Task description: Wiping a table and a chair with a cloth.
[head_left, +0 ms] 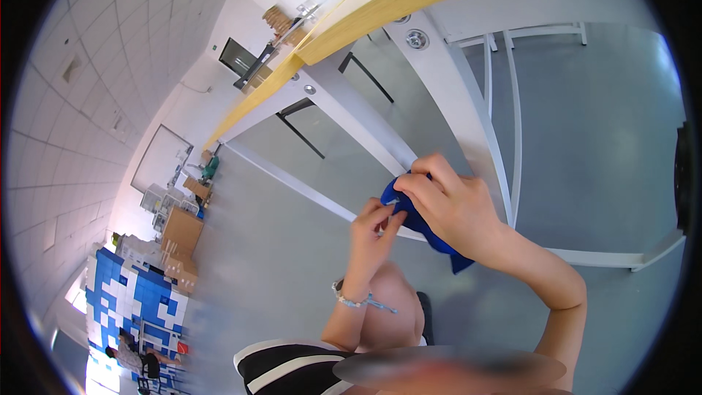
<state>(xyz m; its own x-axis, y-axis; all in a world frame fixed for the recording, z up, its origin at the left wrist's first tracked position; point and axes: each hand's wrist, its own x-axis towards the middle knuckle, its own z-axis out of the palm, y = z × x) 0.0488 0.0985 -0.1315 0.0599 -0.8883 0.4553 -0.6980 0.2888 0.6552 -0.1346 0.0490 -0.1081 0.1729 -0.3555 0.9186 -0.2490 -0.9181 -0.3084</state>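
Observation:
A piece of dark blue cloth [436,240] hangs in front of me, with its lower corner drooping free. My right hand [462,213] pinches its upper edge between thumb and bent fingers. From the left, my left hand [371,243] closes its thumb and fingertips at the cloth's left edge. Between the two hands a small pale bit shows against the blue, too small to name. The palm side of my right hand and the cloth behind it are hidden.
White table legs and a frame [468,113] stand just beyond my hands, under a tabletop with a yellow edge [351,35]. My bent knee [395,296] lies below my left hand. Cardboard boxes [181,230] are stacked far left; a seated person [131,357] is farther back.

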